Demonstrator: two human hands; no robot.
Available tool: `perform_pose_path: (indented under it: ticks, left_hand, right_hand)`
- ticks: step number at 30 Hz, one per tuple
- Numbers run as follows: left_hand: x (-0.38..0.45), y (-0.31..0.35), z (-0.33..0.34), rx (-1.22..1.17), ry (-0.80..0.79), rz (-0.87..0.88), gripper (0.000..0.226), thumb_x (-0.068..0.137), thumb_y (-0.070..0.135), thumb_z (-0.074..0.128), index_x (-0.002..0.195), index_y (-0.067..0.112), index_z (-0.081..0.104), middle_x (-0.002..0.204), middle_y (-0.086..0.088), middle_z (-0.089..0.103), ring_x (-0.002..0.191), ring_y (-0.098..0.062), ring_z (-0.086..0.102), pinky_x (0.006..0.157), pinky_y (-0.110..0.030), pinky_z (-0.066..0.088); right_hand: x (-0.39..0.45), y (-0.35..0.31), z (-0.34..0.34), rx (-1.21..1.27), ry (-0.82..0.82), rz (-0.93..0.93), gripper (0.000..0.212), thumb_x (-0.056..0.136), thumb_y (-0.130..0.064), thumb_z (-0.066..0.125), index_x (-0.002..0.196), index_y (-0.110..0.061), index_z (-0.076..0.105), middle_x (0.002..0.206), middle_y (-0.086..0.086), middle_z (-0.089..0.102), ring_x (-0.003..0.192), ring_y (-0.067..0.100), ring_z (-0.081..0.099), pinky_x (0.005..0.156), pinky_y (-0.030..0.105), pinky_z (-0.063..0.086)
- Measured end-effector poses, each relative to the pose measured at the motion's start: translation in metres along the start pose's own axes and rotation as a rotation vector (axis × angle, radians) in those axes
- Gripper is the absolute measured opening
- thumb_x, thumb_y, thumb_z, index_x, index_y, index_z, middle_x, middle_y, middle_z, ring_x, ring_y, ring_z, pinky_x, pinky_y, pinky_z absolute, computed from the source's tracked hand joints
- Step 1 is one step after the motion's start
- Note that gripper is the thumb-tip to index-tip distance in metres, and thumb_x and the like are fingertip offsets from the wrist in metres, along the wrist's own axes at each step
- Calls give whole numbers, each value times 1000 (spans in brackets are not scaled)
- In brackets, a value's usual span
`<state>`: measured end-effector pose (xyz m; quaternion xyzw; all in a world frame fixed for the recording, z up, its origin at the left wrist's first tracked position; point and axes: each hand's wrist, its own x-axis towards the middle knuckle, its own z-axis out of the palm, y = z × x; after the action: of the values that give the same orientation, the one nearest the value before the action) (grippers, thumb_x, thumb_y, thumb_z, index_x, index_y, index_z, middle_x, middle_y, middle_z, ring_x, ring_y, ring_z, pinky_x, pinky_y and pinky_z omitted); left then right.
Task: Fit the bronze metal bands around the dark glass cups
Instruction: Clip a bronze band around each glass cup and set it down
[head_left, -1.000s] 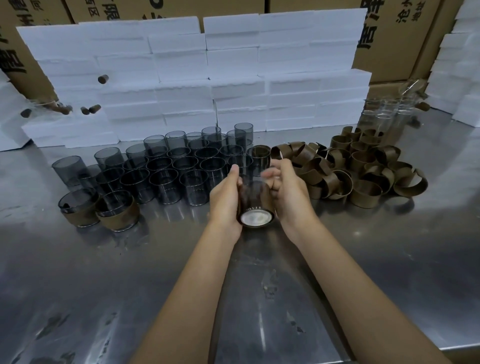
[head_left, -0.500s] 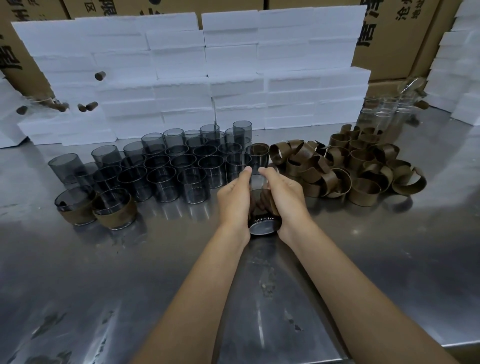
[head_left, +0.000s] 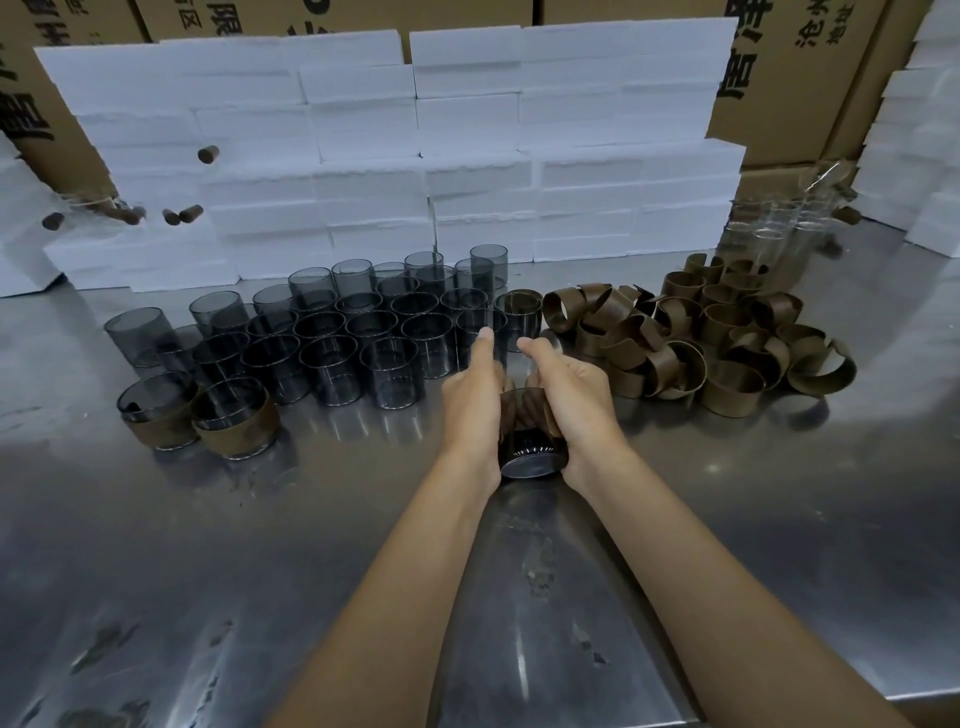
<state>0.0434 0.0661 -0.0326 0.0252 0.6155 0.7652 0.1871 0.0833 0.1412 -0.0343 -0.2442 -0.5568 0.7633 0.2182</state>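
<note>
Both hands' grip still clasps the dark cup (head_left: 531, 451), lowered nearer table (head_left: 779, 519), thumbs straighter

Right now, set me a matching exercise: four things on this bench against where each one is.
Things:
1. held cup
2. two banded cups
3. loose bronze bands
4. bare dark cups

Places:
A. heaped right of the hands
B. between left hand and right hand
C. front left, side by side
D. clustered in rows, left of centre

Pairs: 1-B, 2-C, 3-A, 4-D
</note>
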Motion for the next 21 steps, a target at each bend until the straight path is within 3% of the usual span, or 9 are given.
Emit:
perform_pose_path:
  ticks: [2, 4, 6, 8, 11, 14, 17, 19, 21]
  left_hand:
    - [3, -1, -2, 26, -39, 19, 58, 98, 58, 53, 54, 23, 39, 55, 4, 37, 51, -12, 38, 58, -29, 37]
    - [6, 1, -3, 8, -134, 41, 53, 97, 58, 54, 59, 21, 55, 62, 1, 53, 58, -13, 52, 67, -31, 43]
    - [9, 2, -3, 9, -283, 56, 44, 92, 60, 61, 84, 17, 68, 79, -1, 68, 70, -12, 65, 72, -29, 49]
    - [6, 2, -3, 89, -440, 33, 56, 80, 61, 73, 111, 16, 65, 95, 0, 75, 79, -12, 72, 66, -26, 53]
    - [0, -7, 4, 243, -528, 24, 84, 61, 50, 90, 132, 21, 57, 119, -5, 72, 96, -18, 74, 67, -30, 54]
    - [2, -9, 9, 69, -443, 26, 67, 71, 27, 88, 130, 12, 60, 113, -7, 73, 96, -22, 73, 70, -34, 57]
    - [7, 1, 1, -299, -453, -47, 27, 90, 18, 64, 112, 3, 70, 106, -16, 68, 99, -31, 63, 66, -31, 57]
    - [7, 8, -6, -486, -498, -124, 39, 89, 23, 56, 117, -3, 63, 117, -24, 63, 105, -41, 59, 69, -32, 55]
    - [5, 11, -11, -555, -545, -139, 47, 89, 30, 55, 116, -6, 68, 118, -27, 67, 97, -42, 67, 72, -33, 54]
  right_hand:
    - [0, -2, -1, 17, 25, -18, 52, 88, -36, 73, 48, -27, 41, 51, -2, 40, 51, 19, 39, 61, 35, 36]
    - [1, -7, -4, 73, 56, -40, 44, 88, -37, 72, 53, -23, 50, 58, 3, 49, 58, 25, 49, 65, 34, 42]
    - [5, -14, -11, 162, 126, -82, 48, 91, -34, 69, 47, -22, 56, 54, 0, 57, 52, 19, 59, 58, 24, 48]
    - [10, -20, -21, 220, 244, -165, 55, 93, -34, 65, 41, -22, 51, 44, -8, 50, 40, 9, 51, 50, 22, 44]
    - [15, -23, -31, 174, 370, -292, 54, 92, -40, 57, 42, -22, 48, 46, -8, 45, 47, 5, 47, 64, 30, 41]
    - [15, -21, -29, 176, 276, -336, 50, 94, -42, 50, 48, -25, 63, 61, -3, 62, 64, 8, 59, 72, 29, 44]
    - [16, -19, -25, 184, 121, -253, 39, 102, -37, 47, 84, -16, 74, 86, 1, 74, 81, 11, 66, 79, 28, 47]
    - [18, -15, -21, 121, 14, -183, 32, 99, -40, 50, 94, -19, 73, 90, -2, 74, 79, 9, 64, 76, 27, 46]
    - [16, -10, -17, 69, -97, -133, 29, 96, -43, 55, 94, -22, 74, 87, -5, 75, 76, 6, 66, 73, 25, 46]
